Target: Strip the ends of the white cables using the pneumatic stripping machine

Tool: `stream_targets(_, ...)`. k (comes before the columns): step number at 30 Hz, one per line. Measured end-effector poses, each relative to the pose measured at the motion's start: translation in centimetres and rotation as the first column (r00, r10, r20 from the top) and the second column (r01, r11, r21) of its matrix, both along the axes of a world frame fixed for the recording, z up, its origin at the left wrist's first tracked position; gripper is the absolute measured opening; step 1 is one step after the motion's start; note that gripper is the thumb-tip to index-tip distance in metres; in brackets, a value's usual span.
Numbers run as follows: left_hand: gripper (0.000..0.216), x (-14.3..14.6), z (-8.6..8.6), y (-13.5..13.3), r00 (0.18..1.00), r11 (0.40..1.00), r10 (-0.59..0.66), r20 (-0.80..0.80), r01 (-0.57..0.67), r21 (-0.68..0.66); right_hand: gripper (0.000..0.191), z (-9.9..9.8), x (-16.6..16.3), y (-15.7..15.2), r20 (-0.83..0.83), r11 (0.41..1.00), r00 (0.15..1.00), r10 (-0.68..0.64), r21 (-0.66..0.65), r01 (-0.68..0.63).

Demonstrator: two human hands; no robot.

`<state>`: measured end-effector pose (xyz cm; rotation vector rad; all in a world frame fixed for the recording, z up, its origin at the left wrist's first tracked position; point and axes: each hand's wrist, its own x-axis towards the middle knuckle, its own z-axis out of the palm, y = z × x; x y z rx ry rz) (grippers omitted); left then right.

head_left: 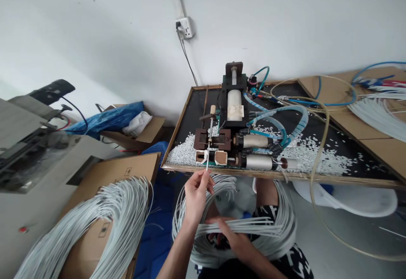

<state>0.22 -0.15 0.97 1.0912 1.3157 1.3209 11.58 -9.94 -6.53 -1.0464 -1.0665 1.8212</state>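
My left hand (196,192) pinches one thin white cable (208,160) and holds its tip up at the front of a small pneumatic machine (233,139) on a black-topped table (330,177). My right hand (233,239) rests on a coiled bundle of white cables (279,228) in my lap, fingers closed over several strands. White cut-off bits (309,154) lie scattered around the machine.
A second pile of white cables (104,215) lies over a cardboard box (104,173) at the left. Blue air hoses (285,116) and a clear tube (317,160) loop across the table. More cables (380,110) lie at the right. A grey machine (28,148) stands far left.
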Motion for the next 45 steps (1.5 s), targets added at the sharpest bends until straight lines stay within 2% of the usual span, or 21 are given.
stream_targets(7, 0.037, 0.2, 0.0, 0.2, 0.998, 1.0, 0.006, 0.062, -0.005, -0.027, 0.066, -1.1, -0.3, -0.3, 0.009, 0.999, 0.999, -0.031, -0.022, 0.031)
stream_targets(11, 0.036, 0.2, 0.2, 0.2, 0.998, 0.999, 0.005, 0.064, -0.002, -0.034, 0.072, -1.2, -0.5, -0.2, 0.005, 0.998, 0.999, -0.043, -0.046, 0.043)
stream_targets(21, 0.032, 0.0, 0.1, 0.2, 0.999, 1.0, -0.002, 0.051, 0.003, -0.019, 0.072, -1.6, -0.6, -0.1, -0.003, 0.998, 0.998, -0.056, -0.033, 0.056)
stream_targets(26, 0.031, -0.6, 0.1, 0.6, 0.999, 0.999, -0.045, -0.013, 0.045, 0.004, 0.072, -0.7, -0.5, 0.2, 0.006, 1.0, 1.0, -0.028, -0.004, 0.028)
stream_targets(30, 0.03, -1.6, 0.4, -0.7, 0.986, 0.998, -0.037, -0.164, 0.046, 0.05, 0.069, 0.4, -0.3, 0.4, 0.015, 1.0, 1.0, -0.015, 0.021, 0.015)
stream_targets(32, 0.027, -2.2, 0.6, -1.8, 0.958, 0.994, -0.042, -0.283, 0.068, 0.084, 0.067, 0.8, -0.2, 0.5, 0.016, 0.999, 1.0, -0.01, 0.034, 0.009)
stream_targets(34, 0.024, -2.8, 0.9, -2.5, 0.897, 0.976, -0.133, -0.421, 0.192, 0.1, 0.067, 1.1, -0.1, 0.6, 0.018, 0.999, 1.0, -0.002, 0.052, 0.001)
stream_targets(37, 0.021, -3.4, 1.2, -2.5, 0.697, 0.888, -0.298, -0.652, 0.453, 0.078, 0.066, 1.5, -0.2, 0.8, 0.033, 0.995, 0.999, 0.008, 0.095, -0.011)
stream_targets(39, 0.027, -3.4, 1.2, -2.1, 0.588, 0.854, -0.291, -0.755, 0.515, 0.072, 0.062, 1.8, -0.2, 0.9, 0.056, 0.99, 0.998, 0.009, 0.137, -0.016)
stream_targets(42, 0.029, -3.0, 1.4, -1.8, 0.565, 0.859, -0.291, -0.772, 0.509, 0.049, 0.051, 2.0, -0.3, 1.1, 0.104, 0.977, 0.995, 0.006, 0.212, -0.028)
stream_targets(44, 0.029, -2.4, 1.8, -2.1, 0.561, 0.833, -0.394, -0.728, 0.552, -0.026, 0.043, 1.8, -0.4, 1.0, 0.16, 0.961, 0.987, -0.003, 0.273, -0.041)
stream_targets(45, 0.029, -2.0, 2.0, -2.4, 0.544, 0.802, -0.465, -0.699, 0.593, -0.072, 0.038, 1.5, -0.4, 0.9, 0.198, 0.951, 0.98, -0.012, 0.306, -0.05)
